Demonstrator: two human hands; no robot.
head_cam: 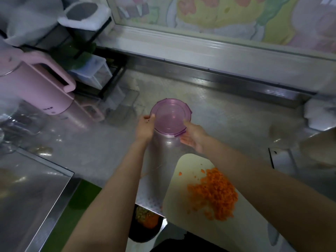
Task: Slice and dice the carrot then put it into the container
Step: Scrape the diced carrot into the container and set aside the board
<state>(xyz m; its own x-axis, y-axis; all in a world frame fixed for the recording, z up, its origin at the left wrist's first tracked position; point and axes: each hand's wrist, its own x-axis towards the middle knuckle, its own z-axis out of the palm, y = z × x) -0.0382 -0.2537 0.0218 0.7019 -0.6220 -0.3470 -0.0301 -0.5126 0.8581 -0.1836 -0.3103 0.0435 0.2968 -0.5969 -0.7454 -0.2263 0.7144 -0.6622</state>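
The left hand [145, 127] and right hand [192, 136] are gripping the purple container [171, 117] over the table's [227, 115] middle, fingers [151, 117] curled round opposite rims. Diced carrot [214, 193] is lying on the cutting board [181, 166] at the near edge.

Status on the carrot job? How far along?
Dicing looks done: a pile of orange diced carrot sits on the pale cutting board. In hand: left hand and right hand grip the round clear container with purple lid, lid on. Left: open it, move the carrot in.
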